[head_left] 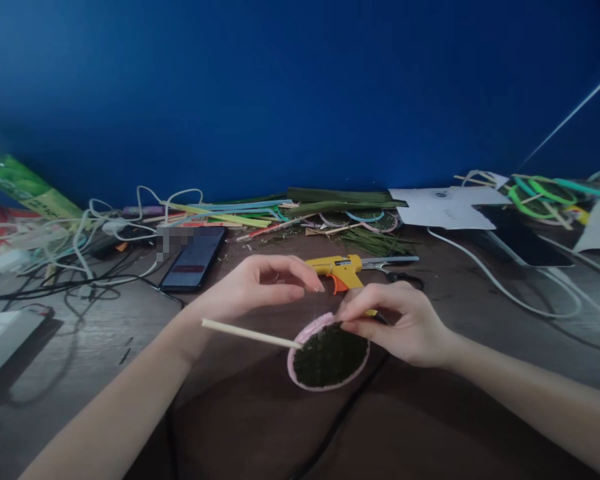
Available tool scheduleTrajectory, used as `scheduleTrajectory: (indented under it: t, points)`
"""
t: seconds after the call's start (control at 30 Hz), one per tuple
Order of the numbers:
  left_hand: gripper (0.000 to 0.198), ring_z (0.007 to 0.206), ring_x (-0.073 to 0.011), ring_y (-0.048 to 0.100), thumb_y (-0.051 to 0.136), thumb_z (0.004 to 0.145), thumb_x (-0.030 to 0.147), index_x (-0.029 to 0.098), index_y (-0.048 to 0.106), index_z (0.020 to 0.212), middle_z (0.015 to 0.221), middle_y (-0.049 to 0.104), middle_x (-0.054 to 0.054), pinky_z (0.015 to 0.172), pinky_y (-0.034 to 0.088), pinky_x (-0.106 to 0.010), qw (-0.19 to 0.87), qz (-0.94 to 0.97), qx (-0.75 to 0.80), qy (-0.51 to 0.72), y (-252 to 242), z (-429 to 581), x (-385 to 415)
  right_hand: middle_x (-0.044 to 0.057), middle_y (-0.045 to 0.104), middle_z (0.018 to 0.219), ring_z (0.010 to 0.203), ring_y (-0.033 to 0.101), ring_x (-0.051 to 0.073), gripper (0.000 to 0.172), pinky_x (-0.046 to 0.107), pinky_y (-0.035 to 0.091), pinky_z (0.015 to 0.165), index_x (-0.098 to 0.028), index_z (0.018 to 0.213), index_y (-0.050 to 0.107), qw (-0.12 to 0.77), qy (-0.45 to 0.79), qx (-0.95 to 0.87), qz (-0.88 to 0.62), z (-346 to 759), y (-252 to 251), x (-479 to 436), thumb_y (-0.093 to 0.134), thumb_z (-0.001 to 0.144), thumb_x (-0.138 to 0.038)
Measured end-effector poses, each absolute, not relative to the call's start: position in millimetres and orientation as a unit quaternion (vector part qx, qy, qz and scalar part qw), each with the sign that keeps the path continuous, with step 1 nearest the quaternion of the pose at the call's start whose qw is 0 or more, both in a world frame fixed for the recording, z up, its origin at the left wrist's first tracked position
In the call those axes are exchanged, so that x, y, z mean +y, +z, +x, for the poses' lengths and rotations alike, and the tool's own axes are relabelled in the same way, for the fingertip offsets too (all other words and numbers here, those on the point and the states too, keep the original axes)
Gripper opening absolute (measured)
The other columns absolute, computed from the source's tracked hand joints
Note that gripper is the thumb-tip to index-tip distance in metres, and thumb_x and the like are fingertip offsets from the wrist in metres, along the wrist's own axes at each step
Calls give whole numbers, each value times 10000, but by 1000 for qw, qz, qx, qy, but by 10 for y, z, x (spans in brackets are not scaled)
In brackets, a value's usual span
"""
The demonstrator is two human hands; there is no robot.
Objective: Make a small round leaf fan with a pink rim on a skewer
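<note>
A small round fan [333,355] has a dark green leaf-like face, a pink fuzzy rim and a pale wooden stick [250,333] as its handle, pointing left. My right hand [400,323] pinches the fan's upper right rim between thumb and fingers. My left hand [265,287] hovers above the stick, apart from the fan, with its fingers curved and a gap between thumb and index finger. Whether a thin strand lies at its fingertips is too fine to make out. Just behind both hands lies a yellow glue gun [347,270] with an orange trigger, partly hidden by my right hand.
A phone [195,259] lies left, a second phone [525,237] right, beside white paper [443,208]. Green leaf strips [345,197], pipe cleaners [240,217] and sticks lie along the blue wall. Tangled cables [87,247] and a white power strip [13,337] occupy the left side.
</note>
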State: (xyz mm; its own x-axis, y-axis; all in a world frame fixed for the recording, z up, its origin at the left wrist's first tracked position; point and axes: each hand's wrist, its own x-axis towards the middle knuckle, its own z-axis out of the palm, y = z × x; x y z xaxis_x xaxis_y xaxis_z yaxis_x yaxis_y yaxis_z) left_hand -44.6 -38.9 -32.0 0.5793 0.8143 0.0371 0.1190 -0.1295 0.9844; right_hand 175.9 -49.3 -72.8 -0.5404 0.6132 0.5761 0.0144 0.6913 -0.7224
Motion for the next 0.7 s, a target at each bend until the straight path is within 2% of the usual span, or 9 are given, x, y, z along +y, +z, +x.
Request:
scheduleTrajectory:
  t: [0.3,0.57,0.7]
  points:
    - [73,910,-160,577,635,765,197,183,688,814,935,650,-34,838,410,-280,567,692,333,298,-320,-448,-381,31,691,704,654,654,127,40,208,512,581,-165,782,628,433,340,-812,-194,1763,-748,-493,622,773,-127]
    - [261,772,-143,552,644,749,397,148,595,689,770,614,-13,752,393,-275,572,671,350,316,-396,-432,-354,34,694,710,660,660,134,37,212,519,580,-165,788,633,427,351,-810,-197,1767,-753,-504,617,776,-133]
    - [223,749,-130,557,646,757,334,147,545,690,735,610,0,730,389,-263,569,648,384,330,-422,-416,-358,33,692,710,668,662,136,41,216,524,593,-165,785,627,431,347,-810,-193,1766,-766,-499,619,774,-127]
